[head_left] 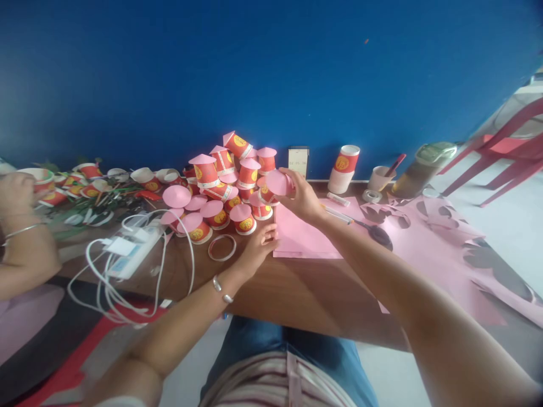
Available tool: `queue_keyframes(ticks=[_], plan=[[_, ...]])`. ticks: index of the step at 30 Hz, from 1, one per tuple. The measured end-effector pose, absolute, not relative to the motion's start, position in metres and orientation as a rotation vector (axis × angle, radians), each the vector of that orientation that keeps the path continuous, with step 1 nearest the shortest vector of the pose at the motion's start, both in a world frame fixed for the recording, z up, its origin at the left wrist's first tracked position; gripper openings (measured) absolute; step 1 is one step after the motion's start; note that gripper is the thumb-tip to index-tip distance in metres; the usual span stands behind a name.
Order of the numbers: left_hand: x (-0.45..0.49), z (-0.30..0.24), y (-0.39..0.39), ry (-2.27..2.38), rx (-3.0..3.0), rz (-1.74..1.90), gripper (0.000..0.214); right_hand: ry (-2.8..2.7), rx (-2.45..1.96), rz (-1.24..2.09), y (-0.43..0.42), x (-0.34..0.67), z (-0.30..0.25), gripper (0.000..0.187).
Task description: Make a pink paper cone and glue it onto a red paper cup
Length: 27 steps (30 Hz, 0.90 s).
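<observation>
My right hand [303,198] grips a red paper cup topped with a pink paper cone [278,182], at the right side of a heap of similar cups. Part of the cup is hidden behind the cone and my fingers. Lower down, my left hand [259,247] hovers over or rests on the table edge area, fingers apart and nothing in them. It is nearest to the pink paper sheets [303,240] and a capped cup [244,219]. A white tape ring [222,247] lies to its left.
Scissors [377,234], cut pink scraps [436,254] and a tape roll [372,196] lie on the right. Stacked cups [343,168] and a jar [424,167] stand behind. On the left are a power strip [136,254] with white cables and a person's hand [17,195] at other cups.
</observation>
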<state>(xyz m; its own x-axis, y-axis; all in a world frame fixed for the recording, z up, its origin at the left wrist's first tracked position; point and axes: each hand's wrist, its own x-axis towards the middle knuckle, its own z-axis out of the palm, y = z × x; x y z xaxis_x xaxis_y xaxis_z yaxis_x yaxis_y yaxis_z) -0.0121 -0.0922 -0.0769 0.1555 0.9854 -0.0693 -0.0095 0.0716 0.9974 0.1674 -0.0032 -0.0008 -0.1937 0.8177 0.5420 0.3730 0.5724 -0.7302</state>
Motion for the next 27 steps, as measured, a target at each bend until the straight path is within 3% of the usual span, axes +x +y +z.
queue_keyframes(ticks=[9, 19, 27], plan=[[-0.011, -0.090, -0.086, 1.055, 1.414, 1.181, 0.033, -2.147, -1.241, 0.408, 0.028, 0.128, 0.016, 0.067], [-0.013, -0.096, -0.081, 1.075, 1.470, 1.163, 0.028, -2.272, -1.273, 0.360, 0.032, 0.111, 0.034, 0.070], [-0.014, -0.095, -0.083, 1.061, 1.490, 1.165, 0.025, -2.111, -1.294, 0.398, 0.028, 0.108, -0.002, 0.079]])
